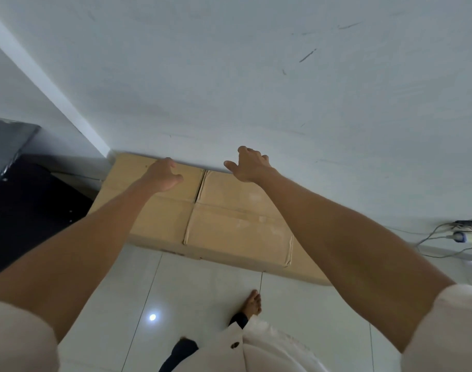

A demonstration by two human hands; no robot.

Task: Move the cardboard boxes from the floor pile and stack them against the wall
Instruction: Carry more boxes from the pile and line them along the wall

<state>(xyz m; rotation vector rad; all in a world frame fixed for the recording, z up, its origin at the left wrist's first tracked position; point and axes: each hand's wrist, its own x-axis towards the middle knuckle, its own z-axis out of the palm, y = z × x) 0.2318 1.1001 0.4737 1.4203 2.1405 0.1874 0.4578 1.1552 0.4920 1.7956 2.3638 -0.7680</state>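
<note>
Pushed against the white wall (256,76) on the tiled floor (202,304), lying flat side by side: left cardboard box (162,218), right cardboard box (237,226), plain tan, tape patches, writing not discernible. Over their far edge, holding nothing: left grip (163,174) loosely curled, right grip (249,165) spread wide near the wall. Smaller, rightward by the wall: power strip (460,236).

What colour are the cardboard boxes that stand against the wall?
The cardboard boxes are plain light brown, best seen in the head view.
</note>
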